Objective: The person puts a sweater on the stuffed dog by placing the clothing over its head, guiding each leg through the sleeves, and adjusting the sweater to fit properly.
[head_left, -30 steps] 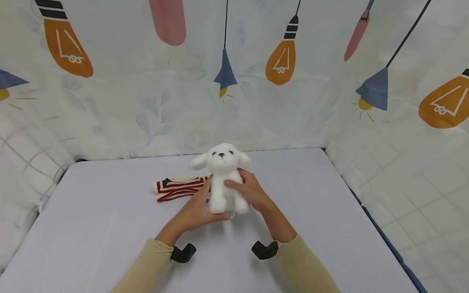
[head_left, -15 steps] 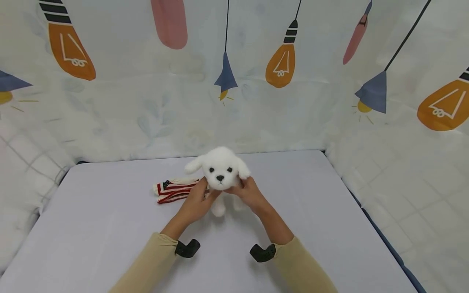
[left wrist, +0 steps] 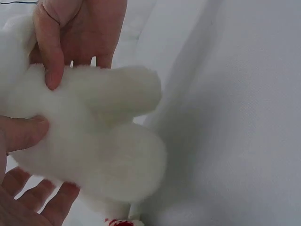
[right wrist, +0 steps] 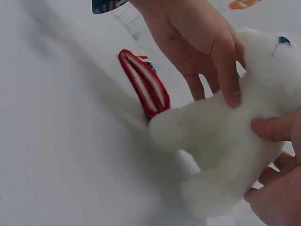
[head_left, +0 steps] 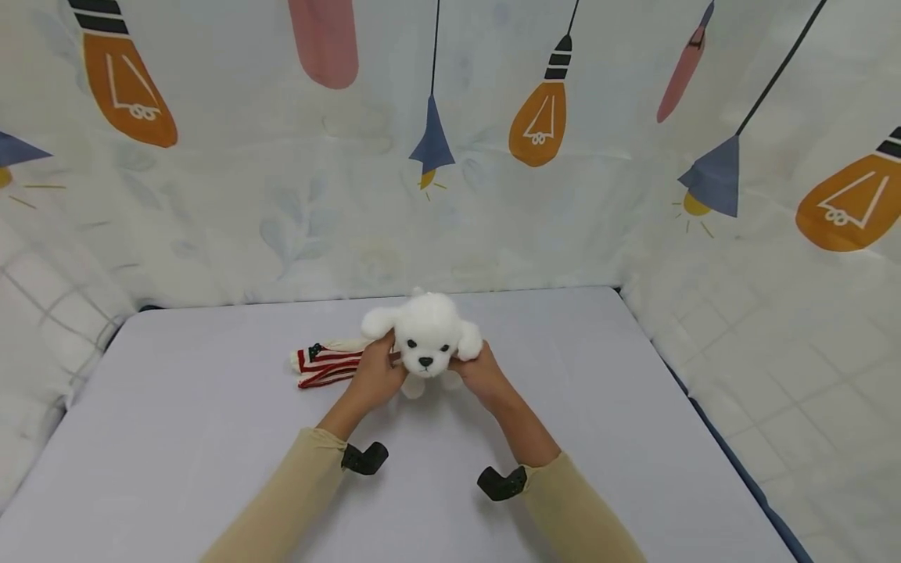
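Observation:
A white plush dog (head_left: 426, 332) with floppy ears, black eyes and a black nose is held in the middle of the table, its head tipped forward toward me. My left hand (head_left: 378, 375) grips the dog's body from the left, thumb on its front. From the other side my right hand (head_left: 484, 377) grips it too, its thumb on the belly in the right wrist view. The plush legs (left wrist: 124, 160) stick out below both hands. Behind my left hand lies a folded red and white striped knit piece (head_left: 329, 366), partly hidden by that hand.
The table (head_left: 211, 438) has a white cover. A curtain (head_left: 338, 227) printed with bulbs and lamps hangs behind it and along the sides. Black wrist mounts (head_left: 364, 459) sit at both sleeves.
The plush dog has tipped forward, its face turning from upward to facing me and downward. Both hands have shifted up along its body, the left one from beneath it to its side.

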Motion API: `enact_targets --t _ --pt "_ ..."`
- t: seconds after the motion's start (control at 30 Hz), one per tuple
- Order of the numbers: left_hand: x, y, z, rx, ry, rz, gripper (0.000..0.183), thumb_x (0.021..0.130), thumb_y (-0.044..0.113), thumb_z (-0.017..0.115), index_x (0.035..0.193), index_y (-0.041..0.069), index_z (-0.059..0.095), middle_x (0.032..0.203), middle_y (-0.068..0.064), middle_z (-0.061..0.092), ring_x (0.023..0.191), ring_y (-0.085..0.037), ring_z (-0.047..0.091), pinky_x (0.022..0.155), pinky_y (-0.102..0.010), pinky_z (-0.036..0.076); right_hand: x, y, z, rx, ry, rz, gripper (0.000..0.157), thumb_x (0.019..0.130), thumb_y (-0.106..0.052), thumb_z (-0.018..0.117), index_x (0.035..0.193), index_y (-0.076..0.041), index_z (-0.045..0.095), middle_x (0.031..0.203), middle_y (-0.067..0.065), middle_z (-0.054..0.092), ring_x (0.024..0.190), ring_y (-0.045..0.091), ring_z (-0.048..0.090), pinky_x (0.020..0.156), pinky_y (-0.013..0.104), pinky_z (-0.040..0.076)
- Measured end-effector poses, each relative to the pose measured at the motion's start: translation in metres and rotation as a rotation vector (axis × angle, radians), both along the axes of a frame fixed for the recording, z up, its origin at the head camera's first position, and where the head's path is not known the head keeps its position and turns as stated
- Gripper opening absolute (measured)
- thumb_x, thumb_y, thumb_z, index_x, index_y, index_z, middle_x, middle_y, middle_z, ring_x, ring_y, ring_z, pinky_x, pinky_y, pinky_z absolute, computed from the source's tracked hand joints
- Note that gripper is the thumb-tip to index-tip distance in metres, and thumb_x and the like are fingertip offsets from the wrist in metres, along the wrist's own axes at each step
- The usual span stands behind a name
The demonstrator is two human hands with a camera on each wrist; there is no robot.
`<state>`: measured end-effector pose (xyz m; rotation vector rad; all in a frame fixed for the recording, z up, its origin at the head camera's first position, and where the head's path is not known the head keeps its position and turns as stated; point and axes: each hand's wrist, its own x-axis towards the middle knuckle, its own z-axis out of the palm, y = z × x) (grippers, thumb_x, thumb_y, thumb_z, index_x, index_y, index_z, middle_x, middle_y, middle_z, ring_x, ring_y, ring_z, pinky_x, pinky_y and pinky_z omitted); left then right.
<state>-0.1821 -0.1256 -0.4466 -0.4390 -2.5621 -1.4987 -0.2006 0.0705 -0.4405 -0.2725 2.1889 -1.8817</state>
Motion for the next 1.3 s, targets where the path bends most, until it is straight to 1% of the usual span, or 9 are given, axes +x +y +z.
enact_targets --t 0.37,0.47,0.57,0.7,0.8,0.93,1.07,1.17,1.3 --pt "-0.011 0.002 -0.008 -0.009 -0.023 -0.018 0.056 0.09 0.002 0.059 0.143 0.006 0.042 0.141 -0.02 0.049 0.133 -0.037 0.046 0.101 -0.046 0.047 -0.008 -0.002 -0.015 -0.059 -0.055 -0.091 0.029 0.083 -0.001 0.067 0.111 -0.005 0.062 0.104 -0.004 0.061 0.095 0.009 0.055 0.086 0.026 0.046" --pt "-0.011 0.001 -0.011 -0.009 -0.043 -0.031 0.059 0.093 0.006 0.059 0.147 0.009 0.037 0.147 -0.018 0.044 0.136 -0.036 0.042 0.101 -0.043 0.047 -0.007 -0.002 -0.017 -0.051 -0.056 -0.103 0.034 0.083 -0.006 0.07 0.117 -0.006 0.063 0.114 0.0 0.064 0.103 0.011 0.057 0.091 0.03 0.047" --pt "-0.01 -0.002 -0.012 -0.025 -0.057 -0.041 0.06 0.095 0.011 0.059 0.15 0.012 0.033 0.15 -0.016 0.041 0.138 -0.035 0.041 0.099 -0.042 0.049 -0.005 -0.001 -0.016 -0.025 -0.041 -0.114 0.042 0.084 -0.012 0.072 0.125 -0.01 0.06 0.129 0.002 0.061 0.121 0.017 0.055 0.101 0.036 0.045" --pt "-0.004 -0.009 -0.01 -0.053 -0.072 -0.029 0.054 0.097 0.016 0.057 0.148 0.015 0.037 0.146 -0.015 0.045 0.129 -0.035 0.051 0.096 -0.044 0.052 -0.001 0.002 -0.017 -0.02 0.002 -0.174 0.044 0.083 -0.015 0.074 0.126 -0.015 0.061 0.134 0.001 0.059 0.132 0.02 0.049 0.107 0.042 0.042" --pt "0.001 -0.018 -0.009 -0.074 -0.069 -0.007 0.049 0.098 0.017 0.056 0.145 0.015 0.041 0.142 -0.015 0.049 0.119 -0.036 0.058 0.092 -0.046 0.053 0.002 0.006 -0.02 -0.019 0.036 -0.247 0.038 0.082 -0.017 0.076 0.119 -0.018 0.066 0.124 -0.001 0.065 0.123 0.018 0.055 0.101 0.039 0.047" --pt "0.006 -0.032 -0.009 -0.144 0.004 0.033 0.043 0.096 0.014 0.059 0.138 0.008 0.05 0.141 -0.015 0.052 0.126 -0.035 0.053 0.1 -0.05 0.047 0.008 0.012 -0.019 0.029 0.034 -0.303 0.024 0.083 -0.015 0.074 0.106 -0.013 0.068 0.104 0.0 0.067 0.099 0.012 0.061 0.083 0.028 0.049" --pt "0.011 -0.053 -0.011 -0.225 0.065 0.093 0.038 0.093 0.011 0.063 0.129 0.003 0.057 0.139 -0.015 0.054 0.132 -0.035 0.047 0.107 -0.053 0.039 0.014 0.016 -0.018 0.073 -0.04 -0.222 0.018 0.085 -0.012 0.071 0.099 -0.003 0.065 0.095 0.006 0.068 0.083 0.012 0.063 0.076 0.03 0.051" --pt "0.012 -0.074 -0.014 -0.303 0.037 0.109 0.037 0.09 0.01 0.066 0.126 0.001 0.059 0.139 -0.017 0.053 0.131 -0.039 0.046 0.106 -0.055 0.038 0.018 0.017 -0.02 0.083 -0.071 -0.116 0.018 0.087 -0.012 0.069 0.101 -0.002 0.065 0.094 0.011 0.07 0.081 0.013 0.065 0.077 0.034 0.053" --pt "0.007 -0.103 -0.018 -0.449 -0.041 0.087 0.039 0.087 0.012 0.07 0.124 0.001 0.061 0.139 -0.019 0.053 0.13 -0.042 0.045 0.106 -0.057 0.036 0.023 0.014 -0.022 0.074 -0.073 -0.02 0.02 0.089 -0.014 0.066 0.103 0.0 0.064 0.1 0.017 0.071 0.083 0.014 0.067 0.077 0.034 0.053"
